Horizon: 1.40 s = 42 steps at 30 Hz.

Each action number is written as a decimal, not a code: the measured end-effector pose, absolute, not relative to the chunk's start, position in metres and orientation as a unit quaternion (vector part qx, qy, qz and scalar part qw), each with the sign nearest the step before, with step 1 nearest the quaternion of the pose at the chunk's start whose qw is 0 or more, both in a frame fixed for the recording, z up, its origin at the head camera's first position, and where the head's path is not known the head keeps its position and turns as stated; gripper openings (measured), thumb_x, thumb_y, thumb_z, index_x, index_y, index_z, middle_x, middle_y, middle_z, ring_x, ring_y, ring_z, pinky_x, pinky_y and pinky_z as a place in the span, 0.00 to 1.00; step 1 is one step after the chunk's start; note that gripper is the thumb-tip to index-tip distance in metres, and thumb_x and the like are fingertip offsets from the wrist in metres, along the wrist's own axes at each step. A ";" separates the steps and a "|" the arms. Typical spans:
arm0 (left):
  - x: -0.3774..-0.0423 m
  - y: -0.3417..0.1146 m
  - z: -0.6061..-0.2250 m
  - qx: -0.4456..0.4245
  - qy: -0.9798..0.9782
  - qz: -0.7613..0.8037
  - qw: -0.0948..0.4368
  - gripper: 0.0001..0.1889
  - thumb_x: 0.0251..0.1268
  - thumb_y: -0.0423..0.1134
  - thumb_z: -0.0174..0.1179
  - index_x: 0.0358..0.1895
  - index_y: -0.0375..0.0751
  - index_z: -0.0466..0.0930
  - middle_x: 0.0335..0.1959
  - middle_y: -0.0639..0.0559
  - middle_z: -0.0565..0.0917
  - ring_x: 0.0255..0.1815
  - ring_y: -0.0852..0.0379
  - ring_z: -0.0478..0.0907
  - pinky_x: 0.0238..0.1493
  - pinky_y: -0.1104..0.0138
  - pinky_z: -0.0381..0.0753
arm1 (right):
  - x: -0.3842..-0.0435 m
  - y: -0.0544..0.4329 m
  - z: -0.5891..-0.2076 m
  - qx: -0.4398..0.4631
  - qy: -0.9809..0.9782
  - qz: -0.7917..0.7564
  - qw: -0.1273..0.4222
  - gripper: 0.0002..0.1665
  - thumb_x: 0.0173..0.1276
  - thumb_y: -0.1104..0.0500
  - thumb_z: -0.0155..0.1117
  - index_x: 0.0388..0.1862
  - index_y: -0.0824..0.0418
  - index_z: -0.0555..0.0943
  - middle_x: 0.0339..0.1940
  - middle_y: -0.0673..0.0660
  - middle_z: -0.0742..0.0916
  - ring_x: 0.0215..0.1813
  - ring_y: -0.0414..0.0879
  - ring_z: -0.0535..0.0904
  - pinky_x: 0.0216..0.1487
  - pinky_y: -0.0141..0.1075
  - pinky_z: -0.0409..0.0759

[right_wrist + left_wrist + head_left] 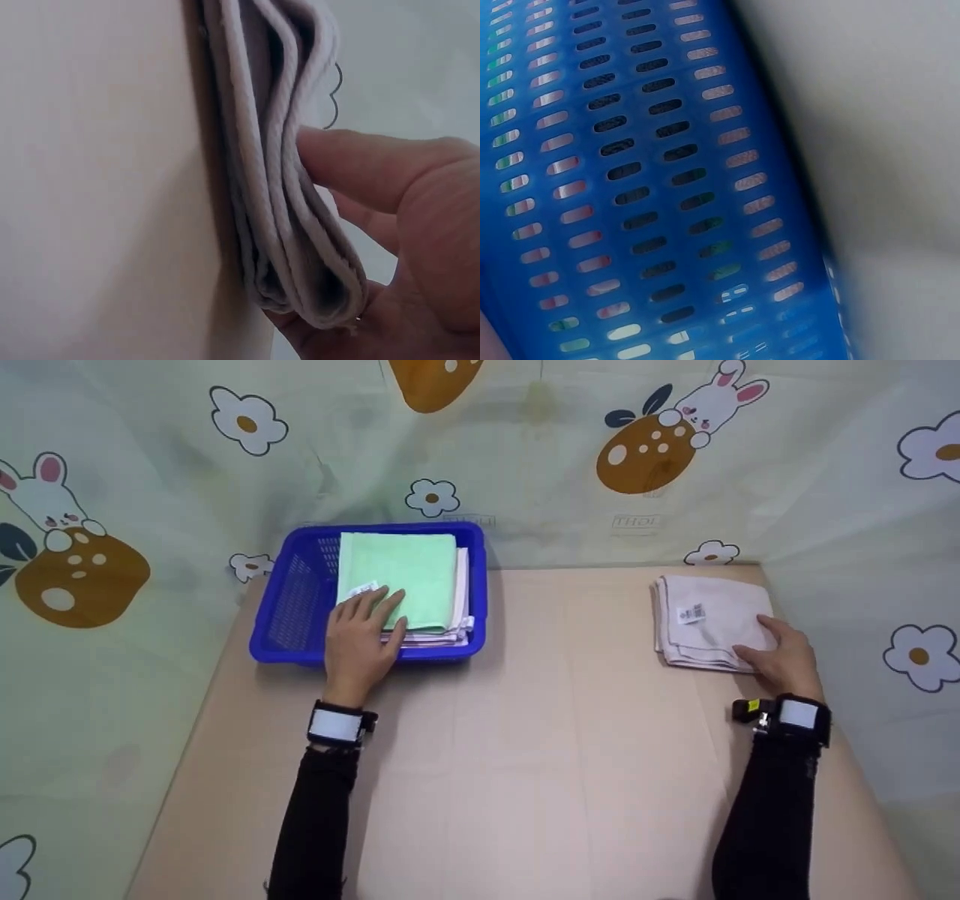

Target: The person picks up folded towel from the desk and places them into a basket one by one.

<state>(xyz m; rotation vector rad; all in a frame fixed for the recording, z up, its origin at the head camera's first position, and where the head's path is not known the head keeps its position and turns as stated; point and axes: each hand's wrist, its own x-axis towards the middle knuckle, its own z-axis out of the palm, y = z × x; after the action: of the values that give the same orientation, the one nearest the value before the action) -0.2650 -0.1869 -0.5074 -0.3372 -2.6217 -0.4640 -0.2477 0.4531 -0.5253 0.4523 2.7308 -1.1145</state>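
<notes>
In the head view, my left hand (361, 641) rests with spread fingers on a folded light green towel (420, 574). That towel lies on top of folded pale towels (463, 585) inside a blue plastic basket (292, 532). The left wrist view is filled by the slotted wall of the basket (641, 199), with bits of cloth showing through. At the right, my right hand (787, 660) grips the near right corner of a folded pale pinkish towel (724, 596) with a white label. Its stacked folds (277, 172) show in the right wrist view, thumb against them and fingers around the edge.
A beige tabletop (525, 750) lies under both the basket and the pale towel. Behind and at both sides hangs a light green sheet (525, 472) printed with rabbits and flowers. The basket's left part shows its bare mesh wall.
</notes>
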 end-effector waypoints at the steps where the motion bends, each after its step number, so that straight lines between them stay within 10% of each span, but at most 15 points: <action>1: -0.265 -0.187 -0.507 -0.122 -0.952 -0.169 0.226 0.24 0.78 0.55 0.52 0.71 0.56 0.77 0.70 0.49 0.79 0.73 0.44 0.71 0.75 0.45 0.64 | -0.249 0.451 -0.525 0.146 0.912 -0.374 0.083 0.51 0.72 0.56 0.68 0.84 0.67 0.51 0.83 0.76 0.53 0.83 0.75 0.45 0.81 0.65 0.46; 27: -0.264 -0.185 -0.509 -0.122 -0.949 -0.169 0.236 0.24 0.78 0.55 0.52 0.71 0.56 0.78 0.70 0.48 0.79 0.72 0.43 0.71 0.74 0.45 0.65 | -0.280 0.261 -0.542 -0.014 0.944 -0.319 0.084 0.46 0.65 0.46 0.73 0.72 0.68 0.66 0.63 0.76 0.71 0.60 0.71 0.76 0.68 0.62 0.73; 42: -0.266 -0.187 -0.510 -0.124 -0.950 -0.173 0.230 0.24 0.78 0.55 0.53 0.71 0.55 0.77 0.70 0.48 0.78 0.73 0.43 0.71 0.76 0.45 0.62 | -0.280 0.252 -0.547 -0.050 0.940 -0.326 0.082 0.44 0.64 0.47 0.75 0.70 0.66 0.68 0.60 0.73 0.73 0.61 0.67 0.75 0.70 0.59 0.71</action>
<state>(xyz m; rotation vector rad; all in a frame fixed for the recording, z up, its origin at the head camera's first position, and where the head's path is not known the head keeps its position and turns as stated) -0.2658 -0.1869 -0.5100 -0.3409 -2.6135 -0.4752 -0.2803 0.2525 -0.5473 -0.1497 2.8090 -0.9741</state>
